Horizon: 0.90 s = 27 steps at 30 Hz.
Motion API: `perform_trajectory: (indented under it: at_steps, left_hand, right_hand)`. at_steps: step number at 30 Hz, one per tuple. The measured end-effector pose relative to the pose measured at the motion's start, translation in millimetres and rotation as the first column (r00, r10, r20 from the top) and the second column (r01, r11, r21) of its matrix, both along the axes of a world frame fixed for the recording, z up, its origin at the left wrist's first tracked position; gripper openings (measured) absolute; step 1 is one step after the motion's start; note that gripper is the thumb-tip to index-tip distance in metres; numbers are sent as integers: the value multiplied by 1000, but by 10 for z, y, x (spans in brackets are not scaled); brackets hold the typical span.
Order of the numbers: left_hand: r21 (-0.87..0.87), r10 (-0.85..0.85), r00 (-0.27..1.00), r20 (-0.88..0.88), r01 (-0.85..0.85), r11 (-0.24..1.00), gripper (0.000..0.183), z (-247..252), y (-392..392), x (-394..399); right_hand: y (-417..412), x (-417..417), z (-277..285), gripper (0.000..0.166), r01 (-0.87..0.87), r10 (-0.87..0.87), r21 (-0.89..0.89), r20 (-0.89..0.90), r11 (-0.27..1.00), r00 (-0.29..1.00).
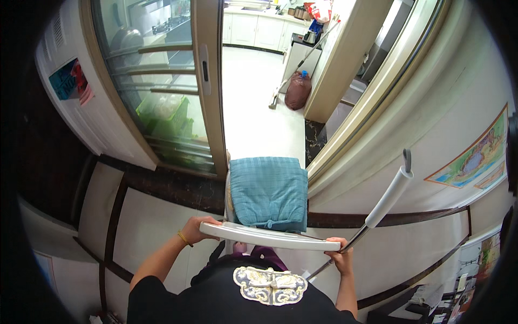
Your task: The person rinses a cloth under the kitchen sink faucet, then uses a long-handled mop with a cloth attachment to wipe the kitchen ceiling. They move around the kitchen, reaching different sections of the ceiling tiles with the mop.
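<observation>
A white chair with a slatted backrest (269,239) stands in front of my body, its back towards me. My left hand (199,229) grips the left end of the top rail. At the right end, my right hand (342,258) is closed around the rail and also around a metal pole with a white grip (389,198) and a grey hanging loop. The pole slants up to the right; its lower end is hidden by my body. A folded blue cushion (268,188) with a tied cord covers the seat.
Ahead is a doorway with a sliding glass door (162,85) on the left and a cream frame (364,109) on the right. Beyond it, a mop (297,67) leans beside a tied brown bag (298,91) on the kitchen floor. A map poster (471,154) hangs at right.
</observation>
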<state>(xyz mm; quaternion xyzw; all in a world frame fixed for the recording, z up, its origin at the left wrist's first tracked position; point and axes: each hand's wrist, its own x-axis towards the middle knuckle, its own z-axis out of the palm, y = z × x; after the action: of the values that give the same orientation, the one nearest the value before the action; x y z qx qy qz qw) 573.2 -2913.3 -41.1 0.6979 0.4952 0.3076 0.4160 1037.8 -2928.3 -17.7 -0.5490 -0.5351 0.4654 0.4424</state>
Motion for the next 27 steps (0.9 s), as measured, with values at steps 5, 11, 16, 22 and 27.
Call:
perform_trajectory:
  at_steps: [5,11,16,22,27]
  left_hand:
    - [17,44,999,21,-44,999,38,212,699,16]
    - [-8,73,996,48,-72,997,35,543,1564,52]
    - [84,-3,1000,-2,4,996,33,789,1960,133]
    - [60,-50,997,-58,53,997,34,960,2572,245]
    - [78,-55,996,-77,61,995,37,902,2938,264]
  right_hand:
    - [739,-22,183,38,-29,22,108,64,994,998]
    - [1568,119,474,35,-83,71,31,279,996,958]
    - [1935,122,613,39,-114,121,-50,162,992,979]
    - [2342,256,769,37,46,-38,-38,187,998,982]
    - [2606,258,597,38,68,-62,-35,157,997,986]
